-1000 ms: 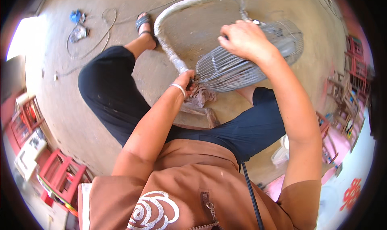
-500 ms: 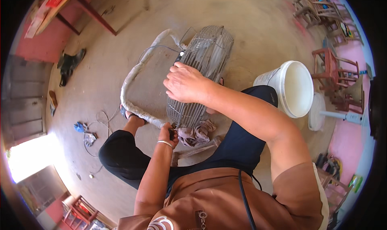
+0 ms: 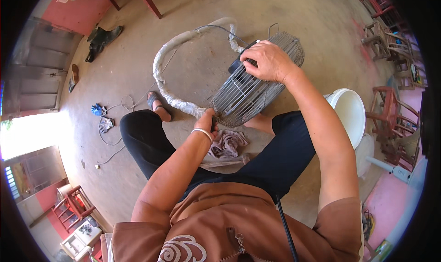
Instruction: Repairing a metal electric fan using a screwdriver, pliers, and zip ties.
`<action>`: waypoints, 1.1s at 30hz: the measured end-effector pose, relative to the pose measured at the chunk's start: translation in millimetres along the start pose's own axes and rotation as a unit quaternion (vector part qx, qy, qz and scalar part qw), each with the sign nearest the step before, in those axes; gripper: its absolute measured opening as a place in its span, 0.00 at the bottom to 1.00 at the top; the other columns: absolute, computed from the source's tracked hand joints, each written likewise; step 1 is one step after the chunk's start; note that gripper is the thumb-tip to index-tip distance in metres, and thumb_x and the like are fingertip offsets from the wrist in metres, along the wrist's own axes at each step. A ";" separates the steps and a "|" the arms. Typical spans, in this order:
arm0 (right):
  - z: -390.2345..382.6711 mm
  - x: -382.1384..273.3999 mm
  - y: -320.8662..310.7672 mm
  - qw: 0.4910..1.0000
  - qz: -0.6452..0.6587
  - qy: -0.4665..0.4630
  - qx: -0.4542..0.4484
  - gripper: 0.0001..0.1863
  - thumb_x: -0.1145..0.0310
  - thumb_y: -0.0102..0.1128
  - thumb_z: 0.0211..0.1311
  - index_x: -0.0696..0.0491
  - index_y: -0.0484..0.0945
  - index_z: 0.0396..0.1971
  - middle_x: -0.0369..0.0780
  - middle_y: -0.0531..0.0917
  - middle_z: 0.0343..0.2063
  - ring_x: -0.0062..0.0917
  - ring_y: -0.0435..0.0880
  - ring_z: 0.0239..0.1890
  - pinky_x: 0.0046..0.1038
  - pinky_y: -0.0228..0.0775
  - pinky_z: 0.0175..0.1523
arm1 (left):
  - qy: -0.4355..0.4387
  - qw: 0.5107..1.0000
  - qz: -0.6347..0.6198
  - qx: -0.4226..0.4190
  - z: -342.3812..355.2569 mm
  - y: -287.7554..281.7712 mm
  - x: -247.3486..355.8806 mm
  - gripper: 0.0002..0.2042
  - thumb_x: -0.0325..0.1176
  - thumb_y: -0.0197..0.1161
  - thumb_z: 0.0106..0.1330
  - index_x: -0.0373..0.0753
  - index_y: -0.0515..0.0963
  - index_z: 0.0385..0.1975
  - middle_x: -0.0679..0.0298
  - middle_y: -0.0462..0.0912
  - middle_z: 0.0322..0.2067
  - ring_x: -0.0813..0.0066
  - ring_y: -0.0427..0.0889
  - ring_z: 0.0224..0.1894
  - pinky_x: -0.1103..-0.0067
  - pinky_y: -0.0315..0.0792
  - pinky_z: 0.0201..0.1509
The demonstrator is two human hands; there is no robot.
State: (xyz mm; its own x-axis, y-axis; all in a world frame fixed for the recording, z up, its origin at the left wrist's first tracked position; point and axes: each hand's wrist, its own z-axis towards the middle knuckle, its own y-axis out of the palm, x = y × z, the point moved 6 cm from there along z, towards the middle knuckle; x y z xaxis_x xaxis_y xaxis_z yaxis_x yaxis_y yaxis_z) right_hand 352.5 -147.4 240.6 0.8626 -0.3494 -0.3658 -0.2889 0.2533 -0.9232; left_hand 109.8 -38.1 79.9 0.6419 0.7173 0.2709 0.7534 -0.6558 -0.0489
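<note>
A floor fan with a grey wire cage (image 3: 243,99) leans to the right between my knees. Its curved tubular stand (image 3: 159,67), wrapped in pale plastic, loops out to the left. My left hand (image 3: 207,122) is closed round a dark piece where the stand meets the cage's lower end; the fingers cover most of it. At the back of the cage, by the black motor housing (image 3: 235,68), my right hand (image 3: 270,62) has its fingers curled over the fan. What lies under those fingertips is partly hidden. A crumpled mauve cloth (image 3: 227,144) lies on the floor below the fan.
A white bucket (image 3: 350,117) stands by my right knee, a round lid (image 3: 365,154) beside it. A thin cable (image 3: 126,108) and a blue item (image 3: 97,109) lie at left. Boots (image 3: 103,37) are further off. Wooden chairs (image 3: 383,103) line the right wall.
The fan has tipped further right, its top swinging away from the stand. My right hand has moved right and up with it; my left hand has moved slightly up and right. The view has shifted.
</note>
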 end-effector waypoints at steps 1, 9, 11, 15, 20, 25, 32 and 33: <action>-3.0 4.7 -1.6 1.000 -0.002 0.006 0.000 0.10 0.62 0.58 0.57 0.51 0.82 0.32 0.39 0.85 0.32 0.32 0.82 0.41 0.33 0.68 0.56 | -0.005 1.000 -0.016 0.000 -3.9 4.9 -2.3 0.11 0.41 0.62 0.53 0.44 0.68 0.26 0.64 0.70 0.19 0.76 0.67 0.15 0.83 0.55 0.13; -35.1 43.1 -14.8 0.976 -0.103 0.092 0.168 0.10 0.60 0.55 0.60 0.48 0.82 0.27 0.36 0.85 0.33 0.29 0.79 0.48 0.37 0.61 0.59 | -0.002 0.998 -0.052 -0.026 -22.7 35.6 0.5 0.10 0.38 0.64 0.60 0.45 0.69 0.30 0.66 0.69 0.20 0.79 0.64 0.17 0.85 0.53 0.14; -50.7 56.4 -17.2 0.970 -0.080 0.106 0.205 0.11 0.59 0.54 0.60 0.48 0.82 0.28 0.36 0.85 0.33 0.29 0.79 0.47 0.37 0.62 0.58 | 0.001 0.997 -0.053 -0.054 -32.0 47.0 -2.6 0.10 0.39 0.65 0.61 0.45 0.70 0.30 0.67 0.69 0.21 0.79 0.64 0.17 0.85 0.53 0.14; -63.9 96.9 -27.5 0.958 -0.024 0.121 0.257 0.14 0.58 0.51 0.63 0.49 0.83 0.29 0.36 0.85 0.31 0.31 0.80 0.44 0.36 0.65 0.56 | 0.039 0.993 -0.053 -0.097 -52.2 77.9 -1.0 0.12 0.42 0.66 0.65 0.45 0.71 0.31 0.66 0.71 0.23 0.79 0.64 0.18 0.85 0.54 0.16; -60.3 121.7 -21.3 0.952 -0.006 0.159 0.263 0.20 0.54 0.45 0.66 0.50 0.83 0.30 0.39 0.85 0.29 0.34 0.81 0.41 0.38 0.67 0.54 | 0.076 0.994 -0.045 -0.058 -52.8 87.5 14.6 0.12 0.43 0.64 0.66 0.45 0.71 0.32 0.65 0.73 0.24 0.78 0.65 0.19 0.85 0.57 0.17; -57.0 155.4 -28.5 0.944 0.026 0.232 0.234 0.24 0.52 0.41 0.66 0.53 0.83 0.32 0.46 0.84 0.30 0.43 0.82 0.35 0.42 0.71 0.52 | 0.120 0.987 -0.009 -0.108 -60.2 101.1 36.7 0.10 0.42 0.59 0.70 0.42 0.72 0.36 0.61 0.76 0.28 0.78 0.68 0.22 0.85 0.60 0.18; -74.2 178.6 -34.6 0.928 0.053 0.273 0.247 0.19 0.53 0.48 0.63 0.51 0.83 0.35 0.46 0.85 0.31 0.41 0.83 0.38 0.40 0.73 0.49 | 0.152 0.978 -0.015 -0.142 -70.9 132.2 33.1 0.10 0.40 0.57 0.71 0.39 0.72 0.38 0.60 0.77 0.31 0.77 0.70 0.23 0.83 0.61 0.21; -73.0 168.3 -33.6 0.929 0.057 0.270 0.245 0.19 0.53 0.48 0.63 0.51 0.83 0.35 0.46 0.85 0.31 0.41 0.83 0.38 0.40 0.73 0.49 | 0.160 0.976 -0.019 -0.145 -71.9 131.6 32.7 0.10 0.40 0.57 0.71 0.39 0.72 0.38 0.59 0.77 0.31 0.77 0.70 0.23 0.83 0.61 0.20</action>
State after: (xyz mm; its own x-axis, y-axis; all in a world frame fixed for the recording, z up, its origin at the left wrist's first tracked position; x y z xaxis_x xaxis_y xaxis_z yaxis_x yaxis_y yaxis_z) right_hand 477.0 -280.5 201.5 0.4650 -0.6643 -0.5852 -0.0279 0.6497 -0.7597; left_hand 219.7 -117.9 151.4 0.5009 0.6628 0.5566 0.6738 -0.7023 0.2298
